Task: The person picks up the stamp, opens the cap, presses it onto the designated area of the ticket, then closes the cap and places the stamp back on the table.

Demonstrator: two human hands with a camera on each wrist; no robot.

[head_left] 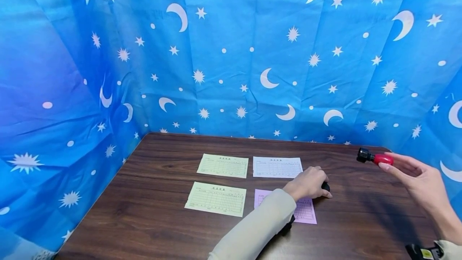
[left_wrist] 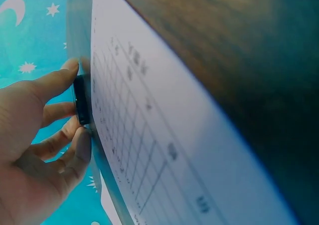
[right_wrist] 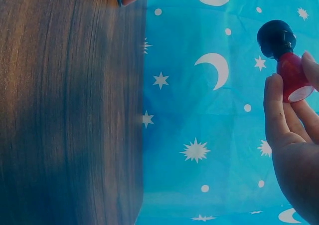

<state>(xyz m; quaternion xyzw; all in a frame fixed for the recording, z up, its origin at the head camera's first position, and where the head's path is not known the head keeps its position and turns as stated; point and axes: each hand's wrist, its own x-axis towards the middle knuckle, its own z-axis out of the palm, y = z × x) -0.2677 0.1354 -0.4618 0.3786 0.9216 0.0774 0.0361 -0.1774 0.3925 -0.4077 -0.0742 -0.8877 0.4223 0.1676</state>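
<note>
My right hand [head_left: 420, 181] holds a stamp [head_left: 382, 159] by its red handle, up off the table on the right. The stamp lies sideways in the head view, its round black head [right_wrist: 275, 39] pointing left and away from the fingertips. Down at the table, the left hand [head_left: 307, 183] grips a low black piece [left_wrist: 81, 103] between thumb and fingers, just right of the slips. In the head view this hand covers most of that piece. Under the left forearm lies a purple printed slip [head_left: 306, 213], partly hidden.
A white printed slip [head_left: 276, 167] lies just beyond the left hand. Two pale green slips [head_left: 223, 165] lie further left, one behind the other. Blue cloth [head_left: 231, 63] with moons and stars hangs behind and beside the brown wooden table [head_left: 144, 212].
</note>
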